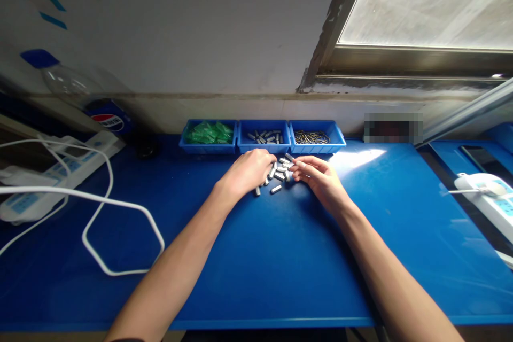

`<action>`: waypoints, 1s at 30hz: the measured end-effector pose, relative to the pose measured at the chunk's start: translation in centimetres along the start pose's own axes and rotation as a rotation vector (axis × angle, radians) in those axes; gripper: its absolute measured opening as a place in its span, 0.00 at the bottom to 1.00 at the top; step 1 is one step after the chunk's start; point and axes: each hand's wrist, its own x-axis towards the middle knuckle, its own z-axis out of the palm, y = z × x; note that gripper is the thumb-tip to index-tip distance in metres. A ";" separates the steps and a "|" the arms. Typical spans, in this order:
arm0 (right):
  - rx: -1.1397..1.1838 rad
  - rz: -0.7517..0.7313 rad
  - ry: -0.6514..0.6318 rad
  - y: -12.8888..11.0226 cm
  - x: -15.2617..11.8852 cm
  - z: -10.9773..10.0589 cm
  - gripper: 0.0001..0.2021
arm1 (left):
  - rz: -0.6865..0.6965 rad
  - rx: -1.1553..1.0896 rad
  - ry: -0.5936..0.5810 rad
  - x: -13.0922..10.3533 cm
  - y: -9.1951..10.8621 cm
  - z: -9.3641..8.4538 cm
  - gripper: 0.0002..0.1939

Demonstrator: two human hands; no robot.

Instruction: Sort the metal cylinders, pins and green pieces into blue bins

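I see a small, messy heap of short silver metal pieces on the blue tabletop, closer to its back edge than its front edge. They are shiny on top and dark on their sides. They point every which way, and some touch. One loose piece lies flat on the front side of the heap, a little apart.

The left hand is partly hiding the metal pieces; at three o'clock, pixelation is masking an object.
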 end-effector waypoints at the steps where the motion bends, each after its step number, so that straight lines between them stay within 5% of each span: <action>1: 0.005 0.002 0.001 0.0 0.0 0.0 0.16 | 0.008 0.040 -0.022 0.0 0.1 0.0 0.11; 8: 0.025 0.016 -0.001 -0.1 0.0 0.1 0.16 | -0.001 0.148 -0.051 -0.1 0.8 0.2 0.21; 22: 0.018 0.027 0.015 -0.2 0.0 0.2 0.15 | -0.134 0.181 0.031 0.2 1.2 1.8 0.11; 30: 0.018 0.032 0.024 -0.1 0.1 0.1 0.17 | -0.144 0.216 0.007 0.1 1.5 2.5 0.16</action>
